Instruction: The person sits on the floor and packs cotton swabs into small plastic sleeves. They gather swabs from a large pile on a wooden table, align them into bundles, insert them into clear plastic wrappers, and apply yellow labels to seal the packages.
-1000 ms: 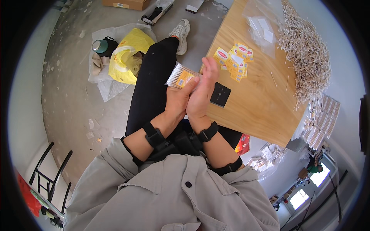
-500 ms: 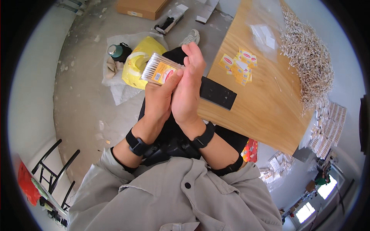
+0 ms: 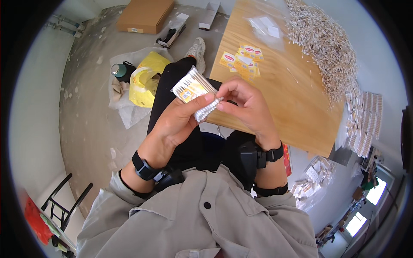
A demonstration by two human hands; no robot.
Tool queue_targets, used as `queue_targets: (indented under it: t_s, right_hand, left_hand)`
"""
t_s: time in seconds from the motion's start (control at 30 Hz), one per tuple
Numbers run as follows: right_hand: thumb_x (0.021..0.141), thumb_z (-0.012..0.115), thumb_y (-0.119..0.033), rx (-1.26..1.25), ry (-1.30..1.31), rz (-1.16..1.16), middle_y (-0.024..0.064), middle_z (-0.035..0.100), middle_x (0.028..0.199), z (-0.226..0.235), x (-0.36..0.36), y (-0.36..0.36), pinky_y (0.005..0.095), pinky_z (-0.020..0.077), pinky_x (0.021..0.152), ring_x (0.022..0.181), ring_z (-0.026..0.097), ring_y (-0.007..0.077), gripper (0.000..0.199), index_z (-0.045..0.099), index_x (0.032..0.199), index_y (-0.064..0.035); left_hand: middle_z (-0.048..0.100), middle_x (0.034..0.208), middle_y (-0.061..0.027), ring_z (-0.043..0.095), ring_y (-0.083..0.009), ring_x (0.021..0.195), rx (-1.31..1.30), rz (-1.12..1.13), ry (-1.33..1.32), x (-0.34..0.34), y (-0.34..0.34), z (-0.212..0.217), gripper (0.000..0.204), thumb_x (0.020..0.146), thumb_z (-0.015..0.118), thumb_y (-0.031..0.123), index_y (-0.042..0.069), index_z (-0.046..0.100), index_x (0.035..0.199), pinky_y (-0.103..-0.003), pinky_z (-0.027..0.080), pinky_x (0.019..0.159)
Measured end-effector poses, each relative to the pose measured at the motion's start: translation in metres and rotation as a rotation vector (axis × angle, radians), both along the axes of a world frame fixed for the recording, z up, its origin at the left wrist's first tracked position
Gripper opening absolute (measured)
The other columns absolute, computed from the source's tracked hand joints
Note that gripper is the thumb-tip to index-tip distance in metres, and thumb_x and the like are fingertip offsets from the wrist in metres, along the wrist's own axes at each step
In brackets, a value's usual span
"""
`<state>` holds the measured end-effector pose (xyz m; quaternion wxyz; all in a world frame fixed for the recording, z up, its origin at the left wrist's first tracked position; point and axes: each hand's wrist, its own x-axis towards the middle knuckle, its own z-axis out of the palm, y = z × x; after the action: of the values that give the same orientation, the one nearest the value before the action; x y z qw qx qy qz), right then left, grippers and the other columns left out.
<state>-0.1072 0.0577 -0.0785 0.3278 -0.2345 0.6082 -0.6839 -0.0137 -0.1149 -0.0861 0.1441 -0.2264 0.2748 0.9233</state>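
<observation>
My left hand (image 3: 178, 122) grips a small clear packet of cotton swabs (image 3: 195, 92) with a yellow label, holding it up over my lap. My right hand (image 3: 247, 107) pinches the packet's lower right corner with its fingertips. Both wrists wear black bands. On the wooden table (image 3: 297, 112) beyond my hands lie several yellow and red labels (image 3: 243, 60), and a big heap of loose cotton swabs (image 3: 327, 47) covers the far right side.
Filled swab packets (image 3: 365, 118) are stacked at the table's right edge. On the concrete floor to the left sit a yellow bag (image 3: 144, 79), a green bottle (image 3: 117, 69) and a flat cardboard box (image 3: 146, 15). A black chair frame (image 3: 64, 200) stands lower left.
My hands were pressed together around the packet; now they have come apart, the left holding it and the right pinching its corner. The view has shifted toward the table.
</observation>
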Motion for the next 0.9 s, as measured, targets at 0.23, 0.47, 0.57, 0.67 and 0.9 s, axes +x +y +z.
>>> queue_targets:
  t_s: [0.23, 0.47, 0.57, 0.67, 0.9]
  right_hand:
    - [0.082, 0.073, 0.001, 0.002, 0.075, -0.036, 0.0026, 0.056, 0.094, 0.001, 0.011, 0.032, 0.0271, 0.0498, 0.083, 0.087, 0.059, 0.0114, 0.013, 0.063, 0.089, -0.0033]
    - [0.08, 0.072, 0.003, 0.01, 0.181, -0.14, 0.0036, 0.056, 0.091, 0.001, 0.019, 0.048, 0.0272, 0.0497, 0.082, 0.084, 0.058, 0.0125, 0.013, 0.063, 0.087, -0.0019]
    - [0.08, 0.071, 0.003, 0.077, 0.263, -0.194, 0.0043, 0.057, 0.09, 0.001, 0.023, 0.056, 0.0272, 0.0496, 0.08, 0.082, 0.058, 0.0128, 0.013, 0.063, 0.089, -0.0012]
    - [0.081, 0.071, 0.002, 0.074, 0.236, -0.293, 0.0043, 0.058, 0.09, 0.008, 0.031, 0.058, 0.0272, 0.0495, 0.079, 0.082, 0.059, 0.0123, 0.013, 0.064, 0.091, -0.0014]
    - [0.082, 0.071, 0.0, 0.097, 0.21, -0.374, 0.002, 0.06, 0.084, 0.008, 0.034, 0.064, 0.0259, 0.0485, 0.077, 0.083, 0.059, 0.0103, 0.013, 0.064, 0.093, -0.0017]
  left_hand:
    - [0.068, 0.103, -0.0031, 0.066, -0.0125, 0.093, 0.029, -0.089, 0.044, 0.003, 0.021, -0.002, 0.023, 0.091, 0.07, 0.016, 0.006, 0.063, 0.111, -0.028, 0.052, 0.081]
    - [0.068, 0.104, -0.0045, 0.066, -0.0132, 0.095, 0.007, -0.07, 0.055, 0.0, 0.041, 0.004, 0.024, 0.09, 0.07, 0.015, 0.005, 0.063, 0.111, -0.028, 0.053, 0.084]
    - [0.069, 0.104, -0.0049, 0.066, -0.0133, 0.096, -0.017, -0.072, 0.036, -0.002, 0.05, 0.007, 0.024, 0.09, 0.071, 0.015, 0.005, 0.063, 0.111, -0.028, 0.052, 0.084]
    - [0.069, 0.104, -0.0048, 0.066, -0.013, 0.095, -0.025, -0.09, 0.026, -0.006, 0.056, 0.009, 0.024, 0.09, 0.071, 0.015, 0.005, 0.064, 0.111, -0.027, 0.052, 0.084]
    - [0.069, 0.102, -0.0031, 0.066, -0.0115, 0.093, -0.005, -0.096, 0.019, -0.008, 0.064, 0.01, 0.024, 0.089, 0.072, 0.016, 0.005, 0.064, 0.11, -0.026, 0.051, 0.081]
